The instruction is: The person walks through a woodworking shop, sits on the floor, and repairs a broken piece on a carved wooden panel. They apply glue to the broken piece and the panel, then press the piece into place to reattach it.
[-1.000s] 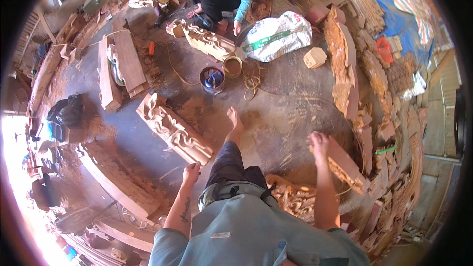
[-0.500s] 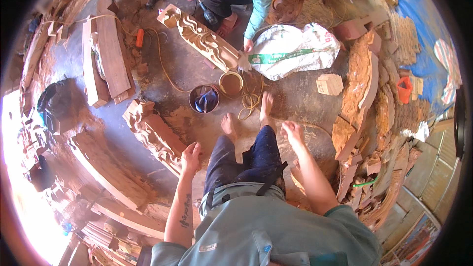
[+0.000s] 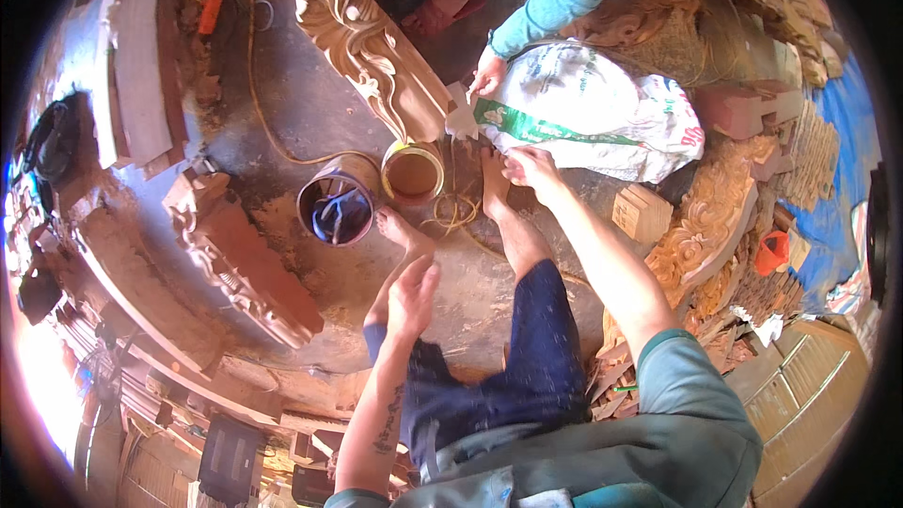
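My right hand (image 3: 531, 170) reaches forward beside the near edge of a white-and-green woven sack (image 3: 578, 99), its fingers loosely bent with nothing visible in them. Above my left knee hangs my left hand (image 3: 414, 296), whose fingers are smeared by motion. Ahead lies a long carved wooden piece (image 3: 362, 42) with scroll relief, its near end beside a round tub of brown material (image 3: 412, 175). Left of that tub stands a bucket (image 3: 336, 212) with dark blue things inside. Another person's hand (image 3: 488, 73) touches a small pale sheet (image 3: 460, 118) at the carving's end.
Another carved block (image 3: 240, 259) and long timbers (image 3: 141, 287) lie to my left. Carved pieces (image 3: 696, 235) and a stack of small boards (image 3: 642, 212) are at the right. A yellowish cord (image 3: 256, 85) crosses the floor by the buckets, with loops near my feet.
I have bent forward and come closer to the sack and carving. My right hand has moved forward to the sack's edge; my left hand has moved inward above my knee.
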Demonstrator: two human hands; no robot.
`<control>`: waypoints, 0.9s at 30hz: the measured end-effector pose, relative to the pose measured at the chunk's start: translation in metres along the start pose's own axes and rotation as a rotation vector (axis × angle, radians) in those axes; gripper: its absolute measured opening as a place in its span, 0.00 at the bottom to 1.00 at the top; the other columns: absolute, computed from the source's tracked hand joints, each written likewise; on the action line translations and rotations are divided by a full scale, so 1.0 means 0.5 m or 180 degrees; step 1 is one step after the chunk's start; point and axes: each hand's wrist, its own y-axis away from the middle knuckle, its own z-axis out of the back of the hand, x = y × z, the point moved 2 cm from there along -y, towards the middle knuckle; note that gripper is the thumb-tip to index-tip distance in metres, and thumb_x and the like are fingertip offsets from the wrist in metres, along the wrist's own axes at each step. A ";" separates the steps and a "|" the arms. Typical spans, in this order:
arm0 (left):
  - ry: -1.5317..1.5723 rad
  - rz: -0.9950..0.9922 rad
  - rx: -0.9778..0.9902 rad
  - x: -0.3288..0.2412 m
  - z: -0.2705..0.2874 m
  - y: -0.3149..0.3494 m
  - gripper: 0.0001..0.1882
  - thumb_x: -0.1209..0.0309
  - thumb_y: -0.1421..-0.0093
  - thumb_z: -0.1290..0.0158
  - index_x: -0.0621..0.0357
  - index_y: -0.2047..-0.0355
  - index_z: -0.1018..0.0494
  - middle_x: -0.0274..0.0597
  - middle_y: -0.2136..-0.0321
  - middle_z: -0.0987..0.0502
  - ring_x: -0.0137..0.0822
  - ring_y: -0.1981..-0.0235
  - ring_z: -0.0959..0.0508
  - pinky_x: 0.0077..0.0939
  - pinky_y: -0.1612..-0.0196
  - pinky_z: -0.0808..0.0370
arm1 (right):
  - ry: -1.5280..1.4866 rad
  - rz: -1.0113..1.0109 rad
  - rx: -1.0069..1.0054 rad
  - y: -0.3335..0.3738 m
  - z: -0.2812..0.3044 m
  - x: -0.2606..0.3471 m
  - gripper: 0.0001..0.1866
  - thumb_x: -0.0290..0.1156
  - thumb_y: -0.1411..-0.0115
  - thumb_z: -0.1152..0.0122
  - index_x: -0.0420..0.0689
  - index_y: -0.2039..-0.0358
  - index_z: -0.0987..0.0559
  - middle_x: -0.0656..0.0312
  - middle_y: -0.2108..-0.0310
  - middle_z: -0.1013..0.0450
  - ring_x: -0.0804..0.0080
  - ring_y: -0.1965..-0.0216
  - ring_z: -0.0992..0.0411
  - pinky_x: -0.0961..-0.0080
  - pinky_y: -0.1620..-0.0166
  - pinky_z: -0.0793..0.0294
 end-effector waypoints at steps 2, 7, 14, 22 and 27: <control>0.0185 -0.0004 0.0040 0.024 -0.056 -0.086 0.25 0.59 0.34 0.48 0.68 0.46 0.29 0.56 0.51 0.23 0.41 0.49 0.23 0.30 0.46 0.28 | -0.0592 -0.0127 -0.0067 -0.116 -0.055 -0.020 0.25 0.46 0.37 0.41 0.42 0.47 0.29 0.53 0.60 0.25 0.65 0.66 0.21 0.71 0.65 0.22; 0.0714 0.0285 -0.0084 0.226 -0.176 -0.217 0.26 0.58 0.34 0.49 0.69 0.46 0.29 0.57 0.52 0.22 0.43 0.49 0.22 0.32 0.46 0.28 | -0.1925 -0.0034 0.0402 -0.276 -0.192 0.010 0.23 0.44 0.35 0.43 0.42 0.46 0.32 0.54 0.62 0.26 0.62 0.60 0.23 0.70 0.61 0.23; 0.1334 0.0539 0.0235 0.213 -0.221 -0.302 0.27 0.59 0.33 0.49 0.73 0.45 0.31 0.56 0.51 0.23 0.39 0.49 0.24 0.30 0.45 0.29 | -0.2239 -0.0110 0.0993 -0.270 -0.188 0.041 0.10 0.34 0.32 0.48 0.44 0.54 0.26 0.61 0.67 0.25 0.71 0.68 0.26 0.79 0.66 0.26; 0.3139 0.0022 -0.0002 0.091 -0.072 -0.374 0.25 0.58 0.30 0.55 0.66 0.42 0.32 0.42 0.53 0.23 0.32 0.53 0.24 0.28 0.50 0.27 | -0.1554 -0.0832 0.0975 0.013 -0.274 -0.040 0.12 0.37 0.32 0.49 0.43 0.54 0.25 0.63 0.78 0.30 0.75 0.81 0.32 0.79 0.77 0.33; 0.3171 0.0079 0.0224 0.158 -0.092 -0.391 0.21 0.62 0.32 0.50 0.65 0.46 0.28 0.40 0.53 0.23 0.27 0.54 0.25 0.24 0.49 0.29 | -0.1197 -0.1253 0.0811 0.002 -0.302 -0.102 0.09 0.36 0.34 0.44 0.43 0.61 0.24 0.64 0.77 0.28 0.75 0.81 0.30 0.80 0.79 0.32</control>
